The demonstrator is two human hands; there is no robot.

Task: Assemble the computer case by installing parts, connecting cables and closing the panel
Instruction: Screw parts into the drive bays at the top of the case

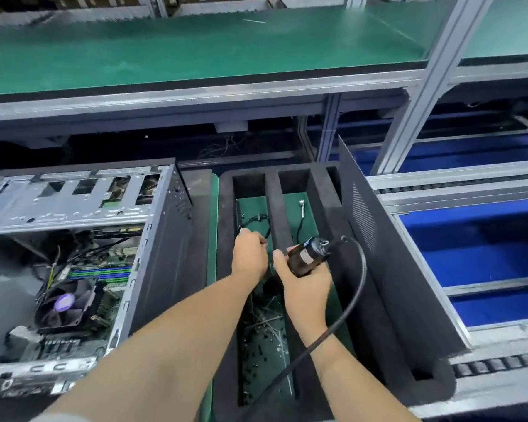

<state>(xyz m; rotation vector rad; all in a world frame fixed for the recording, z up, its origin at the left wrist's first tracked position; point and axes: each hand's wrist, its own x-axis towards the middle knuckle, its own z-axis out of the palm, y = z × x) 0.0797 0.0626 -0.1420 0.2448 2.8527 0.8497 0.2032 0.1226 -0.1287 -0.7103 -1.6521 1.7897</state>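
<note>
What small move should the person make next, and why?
Probably lift the left hand from the black foam tray toward the open grey computer case: its fingers seem to pinch something small there, and the right hand grips the black electric screwdriver.

An aluminium post (421, 95) slants up on the right. Left of the post runs a green-matted shelf (195, 47) with a thin white strip (254, 21) lying on it. Right of and below the post sit blue bins (470, 239); a roller track (457, 182) passes the post's foot.
</note>
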